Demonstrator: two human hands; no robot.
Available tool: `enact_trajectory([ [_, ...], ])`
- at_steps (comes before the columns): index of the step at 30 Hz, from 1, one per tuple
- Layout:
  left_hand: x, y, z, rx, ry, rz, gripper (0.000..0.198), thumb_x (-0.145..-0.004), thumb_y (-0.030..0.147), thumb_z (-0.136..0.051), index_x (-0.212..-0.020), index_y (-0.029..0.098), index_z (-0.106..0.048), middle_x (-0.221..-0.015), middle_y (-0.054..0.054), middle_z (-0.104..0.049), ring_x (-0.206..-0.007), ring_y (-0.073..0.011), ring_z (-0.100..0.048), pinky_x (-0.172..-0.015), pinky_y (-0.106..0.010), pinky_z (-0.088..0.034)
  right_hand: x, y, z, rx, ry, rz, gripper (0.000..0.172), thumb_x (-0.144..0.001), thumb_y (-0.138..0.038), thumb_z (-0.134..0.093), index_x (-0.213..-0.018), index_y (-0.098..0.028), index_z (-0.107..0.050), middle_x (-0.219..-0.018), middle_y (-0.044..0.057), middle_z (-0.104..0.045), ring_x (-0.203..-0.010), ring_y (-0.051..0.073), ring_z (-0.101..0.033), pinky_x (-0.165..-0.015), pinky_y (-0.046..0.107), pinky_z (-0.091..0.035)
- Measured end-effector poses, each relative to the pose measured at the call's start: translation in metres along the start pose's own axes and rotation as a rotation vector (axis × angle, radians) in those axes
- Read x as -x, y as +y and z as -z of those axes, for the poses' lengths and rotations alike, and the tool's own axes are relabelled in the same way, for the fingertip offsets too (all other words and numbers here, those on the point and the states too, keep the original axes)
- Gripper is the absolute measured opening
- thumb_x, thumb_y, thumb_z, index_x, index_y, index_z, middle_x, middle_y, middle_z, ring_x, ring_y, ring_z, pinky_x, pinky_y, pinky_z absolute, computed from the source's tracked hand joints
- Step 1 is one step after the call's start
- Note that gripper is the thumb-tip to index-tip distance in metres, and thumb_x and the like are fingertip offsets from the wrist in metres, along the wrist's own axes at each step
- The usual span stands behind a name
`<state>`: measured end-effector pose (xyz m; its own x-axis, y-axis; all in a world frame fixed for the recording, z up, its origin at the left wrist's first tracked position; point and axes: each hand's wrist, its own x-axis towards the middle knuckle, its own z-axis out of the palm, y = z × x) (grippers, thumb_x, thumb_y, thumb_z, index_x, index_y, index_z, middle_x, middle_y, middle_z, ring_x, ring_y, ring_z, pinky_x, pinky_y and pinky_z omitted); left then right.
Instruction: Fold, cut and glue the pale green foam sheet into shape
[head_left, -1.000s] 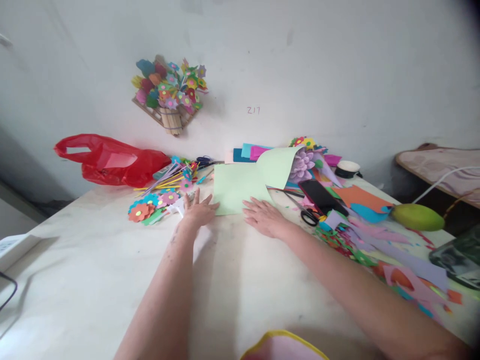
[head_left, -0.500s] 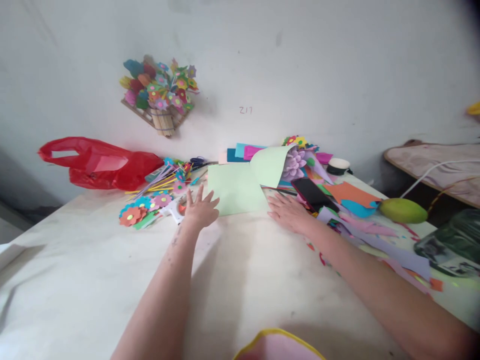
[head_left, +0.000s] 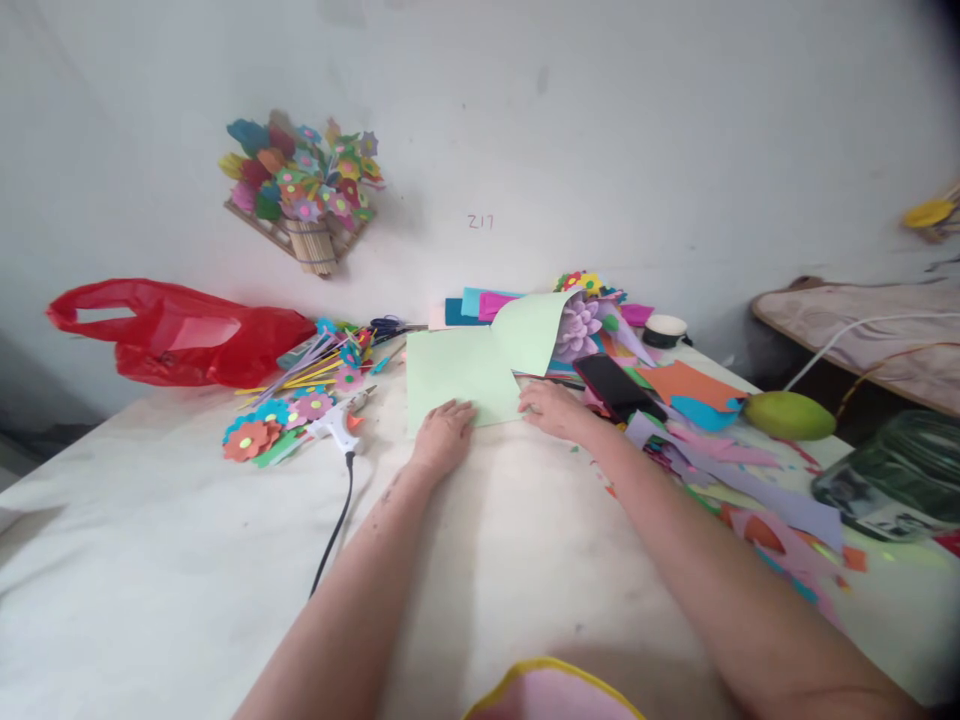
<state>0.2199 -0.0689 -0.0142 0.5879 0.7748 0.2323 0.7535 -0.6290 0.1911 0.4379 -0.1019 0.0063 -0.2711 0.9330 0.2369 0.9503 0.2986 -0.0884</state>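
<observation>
The left hand (head_left: pixel 445 436), grip released, rests palm-down on the near edge of a pale green rectangular sheet (head_left: pixel 450 372). The right hand (head_left: pixel 553 410) bends its fingers at the sheet's near right corner (whether its grip pinches anything, I cannot tell). The sheet lies toward the far edge of the white counter (head_left: pixel 525 560), its right side curling up beside a lilac, many-petalled flower (head_left: pixel 577 326). A yellow-green oval fruit (head_left: pixel 789 415) sits near the counter's right edge.
</observation>
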Motion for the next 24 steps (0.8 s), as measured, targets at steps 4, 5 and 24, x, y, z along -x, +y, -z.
enact_trajectory([
  [4, -0.001, -0.001, -0.001, 0.01, 0.02, -0.005, 0.038, -0.08, 0.019, -0.034, -0.114, 0.025, -0.051, -0.123, 0.003, -0.049, -0.117, -0.0142, -0.038, -0.099, -0.029, -0.027, 0.01, 0.007, 0.005, 0.019, -0.022, -0.023, 0.028, -0.069, -0.009, -0.046, -0.087, -0.022, -0.064, -0.108, 0.002, -0.057, -0.101, 0.018, -0.048, -0.09, 0.031, -0.031],
  [5, -0.002, -0.001, 0.0, 0.01, 0.019, 0.003, 0.038, -0.08, 0.019, -0.034, -0.113, 0.025, -0.052, -0.123, 0.003, -0.05, -0.116, -0.0142, -0.038, -0.099, -0.029, -0.027, 0.013, 0.007, 0.007, 0.025, -0.023, -0.036, 0.028, -0.07, -0.011, -0.047, -0.088, -0.023, -0.063, -0.109, 0.001, -0.057, -0.101, 0.018, -0.048, -0.09, 0.032, -0.031],
  [24, -0.005, 0.004, -0.003, 0.031, 0.09, -0.039, 0.032, -0.082, 0.033, -0.036, -0.105, 0.029, -0.058, -0.116, 0.004, -0.055, -0.112, -0.0152, -0.043, -0.095, -0.03, -0.033, 0.013, 0.01, -0.005, -0.026, 0.131, 0.079, 0.02, -0.08, -0.023, -0.047, -0.076, -0.02, -0.066, -0.095, 0.002, -0.064, -0.092, 0.018, -0.052, -0.081, 0.033, -0.031],
])
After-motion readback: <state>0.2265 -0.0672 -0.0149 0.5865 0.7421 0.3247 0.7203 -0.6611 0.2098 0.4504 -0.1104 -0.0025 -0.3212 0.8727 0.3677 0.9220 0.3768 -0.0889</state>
